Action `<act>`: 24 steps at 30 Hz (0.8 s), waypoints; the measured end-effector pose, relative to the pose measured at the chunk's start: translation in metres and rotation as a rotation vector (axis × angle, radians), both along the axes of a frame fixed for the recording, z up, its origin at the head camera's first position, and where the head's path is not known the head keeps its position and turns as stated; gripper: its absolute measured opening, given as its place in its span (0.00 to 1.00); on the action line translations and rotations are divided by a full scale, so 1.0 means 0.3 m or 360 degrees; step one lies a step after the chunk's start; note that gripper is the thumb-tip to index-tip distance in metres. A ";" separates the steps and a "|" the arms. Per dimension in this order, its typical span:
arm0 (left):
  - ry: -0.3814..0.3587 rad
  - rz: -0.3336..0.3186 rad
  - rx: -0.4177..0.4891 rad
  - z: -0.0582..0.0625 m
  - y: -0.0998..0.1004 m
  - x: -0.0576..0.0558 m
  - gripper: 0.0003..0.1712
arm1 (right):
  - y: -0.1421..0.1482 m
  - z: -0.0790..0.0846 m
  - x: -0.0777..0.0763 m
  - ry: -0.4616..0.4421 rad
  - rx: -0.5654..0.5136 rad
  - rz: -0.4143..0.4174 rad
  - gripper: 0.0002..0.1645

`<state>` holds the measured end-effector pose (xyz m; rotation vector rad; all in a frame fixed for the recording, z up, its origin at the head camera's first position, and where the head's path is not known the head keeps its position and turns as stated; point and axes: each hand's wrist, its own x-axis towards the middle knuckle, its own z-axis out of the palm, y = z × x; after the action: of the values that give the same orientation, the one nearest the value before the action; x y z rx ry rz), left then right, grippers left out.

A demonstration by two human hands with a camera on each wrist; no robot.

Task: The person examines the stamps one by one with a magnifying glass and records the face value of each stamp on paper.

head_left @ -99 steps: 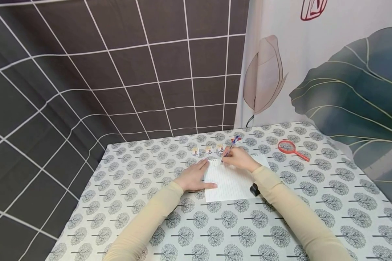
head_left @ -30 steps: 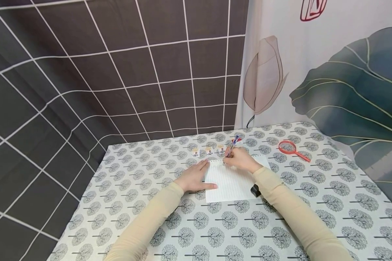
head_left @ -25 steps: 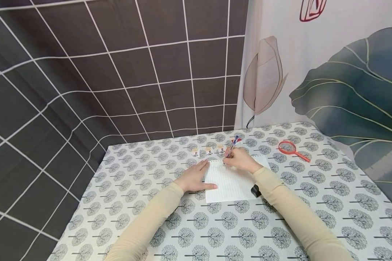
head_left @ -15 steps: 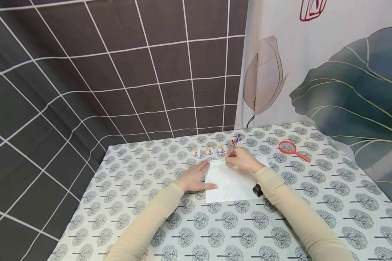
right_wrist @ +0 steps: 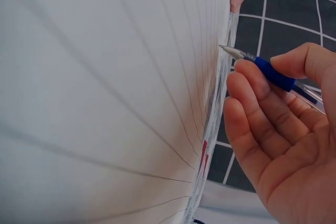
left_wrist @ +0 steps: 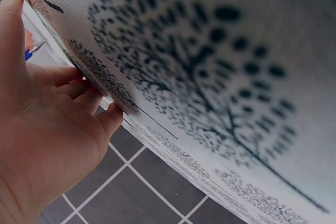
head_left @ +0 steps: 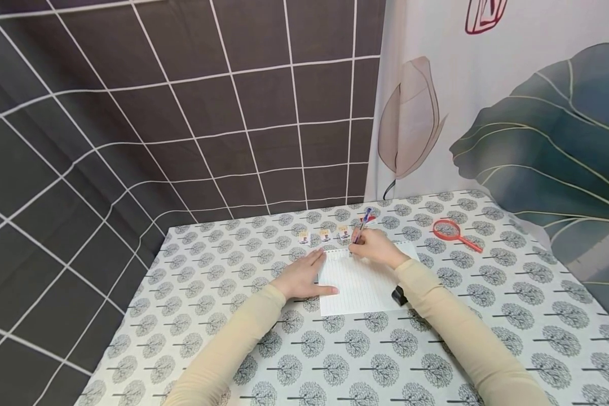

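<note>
A lined sheet of paper with a perforated top edge lies on the tree-print tablecloth. My right hand pinches a blue pen between thumb and fingers, its metal tip at the upper part of the paper. In the right wrist view the pen shows its blue grip, the tip right at the lined surface. My left hand rests at the paper's left edge, fingers extended and thumb lying over the margin. From the left wrist, the hand shows its fingertips on the cloth.
Several small picture cards, one of them a card with a yellow top, sit in a row beyond the paper. A red magnifying glass lies to the right. Dark grid fabric hangs behind the table.
The pen tip and right hand have shifted slightly to the right along the top of the paper. The left hand stays in place.
</note>
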<state>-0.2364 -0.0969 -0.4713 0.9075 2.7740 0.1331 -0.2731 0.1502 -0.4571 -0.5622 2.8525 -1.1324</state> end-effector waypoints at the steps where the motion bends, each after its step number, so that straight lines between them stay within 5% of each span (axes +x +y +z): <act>1: 0.0000 0.0000 -0.0002 0.000 0.000 0.000 0.66 | 0.000 0.001 0.000 -0.0005 0.0000 0.0002 0.10; 24: -0.0007 -0.0024 0.0020 0.009 -0.002 0.010 0.64 | 0.018 0.013 0.004 -0.0088 -0.0101 0.0029 0.06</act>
<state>-0.2334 -0.0975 -0.4687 0.9300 2.7647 0.1503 -0.2718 0.1555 -0.4533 -0.5495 2.7679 -1.2197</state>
